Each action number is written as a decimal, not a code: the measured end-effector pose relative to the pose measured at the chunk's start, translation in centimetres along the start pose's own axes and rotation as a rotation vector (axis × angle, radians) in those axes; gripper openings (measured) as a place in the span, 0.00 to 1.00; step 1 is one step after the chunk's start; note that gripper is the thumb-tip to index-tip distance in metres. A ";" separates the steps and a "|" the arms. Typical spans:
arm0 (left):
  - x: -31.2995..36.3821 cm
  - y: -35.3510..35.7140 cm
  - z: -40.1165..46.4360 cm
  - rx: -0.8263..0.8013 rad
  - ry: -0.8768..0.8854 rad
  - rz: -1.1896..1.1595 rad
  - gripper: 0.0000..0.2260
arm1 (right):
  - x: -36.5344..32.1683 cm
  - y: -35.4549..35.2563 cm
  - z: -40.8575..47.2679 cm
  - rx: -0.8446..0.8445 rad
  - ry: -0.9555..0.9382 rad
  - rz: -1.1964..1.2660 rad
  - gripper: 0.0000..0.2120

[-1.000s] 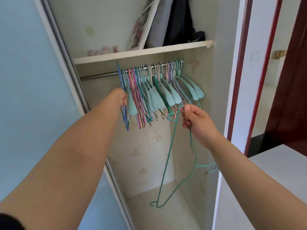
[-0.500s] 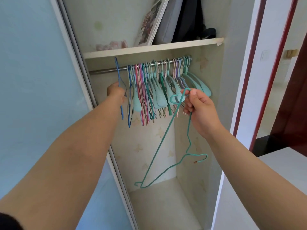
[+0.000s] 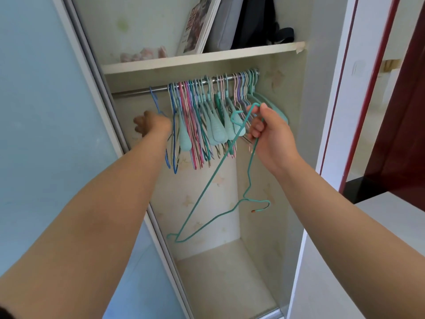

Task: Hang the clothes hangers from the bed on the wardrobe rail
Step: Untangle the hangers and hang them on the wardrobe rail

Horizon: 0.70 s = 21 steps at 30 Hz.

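Note:
A metal wardrobe rail (image 3: 135, 92) carries a dense bunch of coloured hangers (image 3: 207, 120) toward its right end. A blue wire hanger (image 3: 154, 97) hooks on the rail just left of the bunch. My left hand (image 3: 150, 125) grips its upper part with curled fingers. My right hand (image 3: 269, 134) holds a green wire hanger (image 3: 207, 180) by one corner in front of the bunch. This hanger dangles upside down inside the wardrobe, with its hook (image 3: 262, 204) pointing to the lower right, off the rail.
A shelf (image 3: 202, 59) above the rail holds a book (image 3: 197, 26), a grey bag and a black bag. A pale blue sliding door (image 3: 46, 111) stands at left. A white frame with red trim (image 3: 340, 88) is at right, and a white surface (image 3: 391, 217) lies at the lower right.
My left hand drew the blue hanger leftward away from the bunch, its hook now over the rail. My right hand raised the green hanger higher, closer to the bunch.

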<state>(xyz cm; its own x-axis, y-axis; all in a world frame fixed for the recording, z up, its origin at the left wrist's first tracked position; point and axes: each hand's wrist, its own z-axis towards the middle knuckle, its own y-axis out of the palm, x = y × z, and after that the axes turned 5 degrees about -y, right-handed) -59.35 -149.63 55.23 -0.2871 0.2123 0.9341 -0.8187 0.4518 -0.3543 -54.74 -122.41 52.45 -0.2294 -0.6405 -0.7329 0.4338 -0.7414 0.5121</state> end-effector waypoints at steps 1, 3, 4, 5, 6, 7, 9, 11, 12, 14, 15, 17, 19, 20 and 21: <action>-0.2 -0.1 -1.5 0.091 0.188 0.021 0.15 | 0.1 0.3 0.0 -0.007 0.027 0.003 0.18; -1.3 0.0 -5.3 -0.034 0.568 0.077 0.12 | 0.4 0.8 -0.3 -0.033 0.086 0.000 0.22; -1.8 0.2 -7.4 -0.226 0.632 0.057 0.11 | 0.7 0.9 -0.4 -0.061 0.111 0.005 0.23; -2.7 0.5 -8.9 -0.462 0.617 0.065 0.13 | 1.1 1.0 -0.5 -0.109 0.142 0.015 0.25; -3.6 0.7 -10.2 -0.690 0.565 0.081 0.16 | 1.4 1.2 -0.6 -0.175 0.184 0.030 0.26; -4.9 0.9 -11.1 -0.859 0.521 0.115 0.18 | 1.8 1.4 -0.8 -0.253 0.233 0.048 0.26; -7.3 0.6 -12.0 -1.092 0.436 0.132 0.22 | 2.3 1.6 -1.3 -0.408 0.327 0.100 0.22; -9.6 0.2 -11.9 -1.234 0.328 0.073 0.22 | 2.7 1.7 -1.6 -0.520 0.382 0.126 0.16; -10.4 0.0 -11.7 -1.281 0.257 0.034 0.23 | 2.8 1.6 -1.8 -0.558 0.383 0.092 0.13; -11.6 -0.7 -12.2 -1.303 0.127 -0.035 0.24 | 2.9 1.7 -2.2 -0.604 0.370 -0.058 0.10; -12.0 -1.0 -12.5 -1.265 0.103 -0.053 0.24 | 2.7 1.9 -2.5 -0.621 0.355 -0.163 0.12; -12.4 -1.6 -12.6 -1.137 0.165 -0.044 0.24 | 1.9 2.3 -2.6 -0.654 0.292 -0.498 0.16; -12.4 -2.3 -12.3 -0.963 0.250 0.004 0.25 | 1.0 3.0 -2.6 -0.688 0.196 -0.925 0.19; -12.3 -2.6 -12.0 -0.877 0.284 0.035 0.25 | 0.7 3.3 -2.5 -0.704 0.151 -1.084 0.19; -12.2 -2.9 -11.8 -0.803 0.311 0.064 0.25 | 0.5 3.7 -2.4 -0.718 0.116 -1.188 0.19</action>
<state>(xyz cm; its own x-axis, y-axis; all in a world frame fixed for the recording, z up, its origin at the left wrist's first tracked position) -47.63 -143.29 44.33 -0.0752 0.4326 0.8984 -0.1728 0.8817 -0.4390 -51.13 -125.04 52.88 -0.7141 0.3386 -0.6127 0.3878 -0.5372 -0.7490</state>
